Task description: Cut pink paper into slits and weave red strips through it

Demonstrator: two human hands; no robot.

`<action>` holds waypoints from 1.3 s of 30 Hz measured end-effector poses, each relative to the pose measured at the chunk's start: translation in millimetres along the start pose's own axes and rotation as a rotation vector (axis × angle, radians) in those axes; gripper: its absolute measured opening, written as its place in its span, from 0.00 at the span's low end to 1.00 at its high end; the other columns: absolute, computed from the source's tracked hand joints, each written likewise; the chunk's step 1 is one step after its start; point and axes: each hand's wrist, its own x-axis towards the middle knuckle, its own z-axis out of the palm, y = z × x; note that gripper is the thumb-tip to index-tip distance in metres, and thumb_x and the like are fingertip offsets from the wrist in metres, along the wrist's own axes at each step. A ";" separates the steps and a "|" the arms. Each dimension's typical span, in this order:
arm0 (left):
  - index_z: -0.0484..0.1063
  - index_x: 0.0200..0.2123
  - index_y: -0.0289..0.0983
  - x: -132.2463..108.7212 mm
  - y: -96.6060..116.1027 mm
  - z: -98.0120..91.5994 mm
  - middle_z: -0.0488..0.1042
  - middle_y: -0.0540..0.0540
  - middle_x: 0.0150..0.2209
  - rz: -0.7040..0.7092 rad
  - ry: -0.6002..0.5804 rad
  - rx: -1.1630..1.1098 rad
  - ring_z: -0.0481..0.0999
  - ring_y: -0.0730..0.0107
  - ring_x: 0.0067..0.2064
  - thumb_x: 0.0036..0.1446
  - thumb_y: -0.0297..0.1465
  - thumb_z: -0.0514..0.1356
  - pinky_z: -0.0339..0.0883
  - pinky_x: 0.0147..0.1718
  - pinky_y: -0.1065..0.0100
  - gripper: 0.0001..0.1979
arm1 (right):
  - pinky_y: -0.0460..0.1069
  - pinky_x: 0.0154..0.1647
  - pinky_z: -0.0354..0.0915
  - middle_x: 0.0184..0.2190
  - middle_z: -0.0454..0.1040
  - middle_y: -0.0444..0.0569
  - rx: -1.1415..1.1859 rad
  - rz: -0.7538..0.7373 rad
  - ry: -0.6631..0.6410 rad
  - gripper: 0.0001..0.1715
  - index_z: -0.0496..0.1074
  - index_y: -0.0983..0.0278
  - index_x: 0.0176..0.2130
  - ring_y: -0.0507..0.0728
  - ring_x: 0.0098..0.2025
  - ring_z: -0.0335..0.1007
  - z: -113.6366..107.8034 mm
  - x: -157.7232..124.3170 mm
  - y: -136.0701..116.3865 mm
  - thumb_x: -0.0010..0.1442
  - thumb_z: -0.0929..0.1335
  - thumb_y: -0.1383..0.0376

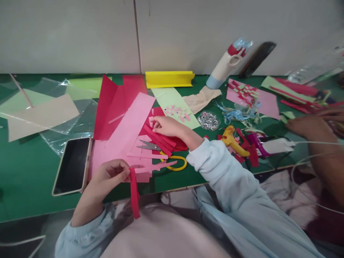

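Pinched in my left hand is a red paper strip, which hangs down past the table's front edge. My right hand reaches over the paper pile with its fingers pressed together; a small pink paper piece shows at the fingertips. Several red paper strips lie under that hand. Between my hands are scissors with yellow handles, blades partly apart, and thin pink strips across them. A pink sheet and folded red card lie behind.
A phone lies at left beside plastic sleeves. Behind stand yellow folded card and a bottle. Rightward are a dish of beads, a yellow glue gun, a white cable and another person's hand.
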 end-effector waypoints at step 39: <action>0.76 0.26 0.33 23.7 1.5 10.6 0.75 0.48 0.20 -0.040 0.206 -0.028 0.74 0.70 0.23 0.44 0.43 0.73 0.71 0.24 0.70 0.18 | 0.45 0.41 0.64 0.44 0.82 0.47 0.023 -0.292 -0.113 0.14 0.81 0.62 0.46 0.54 0.44 0.76 13.9 -41.6 -52.5 0.62 0.69 0.70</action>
